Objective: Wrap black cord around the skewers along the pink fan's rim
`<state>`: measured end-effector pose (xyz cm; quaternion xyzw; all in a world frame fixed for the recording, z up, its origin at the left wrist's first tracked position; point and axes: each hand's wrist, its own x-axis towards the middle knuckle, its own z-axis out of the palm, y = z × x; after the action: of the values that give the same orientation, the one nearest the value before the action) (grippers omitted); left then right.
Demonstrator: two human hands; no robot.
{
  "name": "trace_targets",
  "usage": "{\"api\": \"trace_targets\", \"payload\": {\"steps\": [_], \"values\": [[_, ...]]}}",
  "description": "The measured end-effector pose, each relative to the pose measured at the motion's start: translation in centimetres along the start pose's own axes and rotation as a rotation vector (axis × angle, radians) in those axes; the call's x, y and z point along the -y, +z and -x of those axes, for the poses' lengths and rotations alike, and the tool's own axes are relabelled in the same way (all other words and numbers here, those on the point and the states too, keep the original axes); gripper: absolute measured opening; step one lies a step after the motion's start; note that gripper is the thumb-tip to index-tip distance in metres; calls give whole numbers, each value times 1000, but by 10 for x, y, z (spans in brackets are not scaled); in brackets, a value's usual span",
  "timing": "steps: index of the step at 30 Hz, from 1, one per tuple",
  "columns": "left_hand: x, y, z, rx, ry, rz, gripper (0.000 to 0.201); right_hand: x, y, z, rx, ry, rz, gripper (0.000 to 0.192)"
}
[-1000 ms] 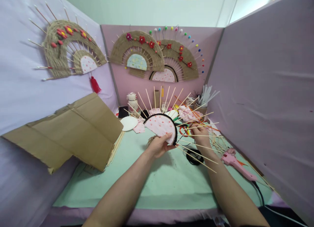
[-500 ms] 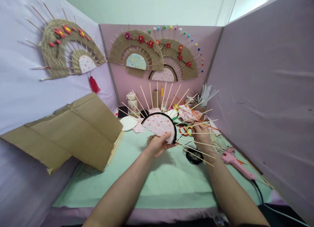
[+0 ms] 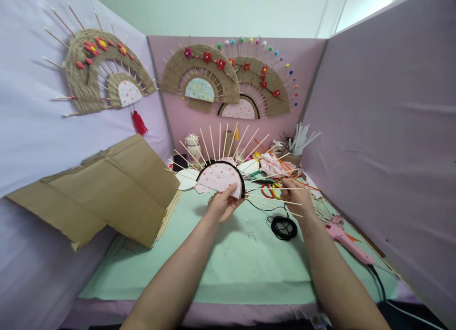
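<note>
Pretty bright overall. There's a blown-out patch up top right by the wall (image 3: 267,16), so I'd say daylight's coming from that side. Right panel (image 3: 384,130) looks greyish and dim, while the left panel (image 3: 32,130) is way paler, with faint stick shadows on it. Soft shadow on the table (image 3: 221,268) under the left hand (image 3: 223,204), darker one below the cardboard (image 3: 107,192). Black cord (image 3: 284,228) is mostly lost detail. No real motion blur, just a bit soft on thin sticks (image 3: 220,140). Wide-angle stretch is obvious on both side panels.
</note>
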<state>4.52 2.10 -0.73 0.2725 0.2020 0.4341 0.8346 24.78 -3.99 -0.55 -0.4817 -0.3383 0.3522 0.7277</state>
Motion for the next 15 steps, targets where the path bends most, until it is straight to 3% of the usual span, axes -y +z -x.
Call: {"api": "trace_targets", "payload": {"steps": [8, 15], "values": [[-8, -9, -9, -30, 98, 72, 20, 8, -4, 4, 252, 166, -83, 30], [-7, -9, -9, -25, 111, 78, 23, 11, -16, 5, 359, 190, -31, 23]]}}
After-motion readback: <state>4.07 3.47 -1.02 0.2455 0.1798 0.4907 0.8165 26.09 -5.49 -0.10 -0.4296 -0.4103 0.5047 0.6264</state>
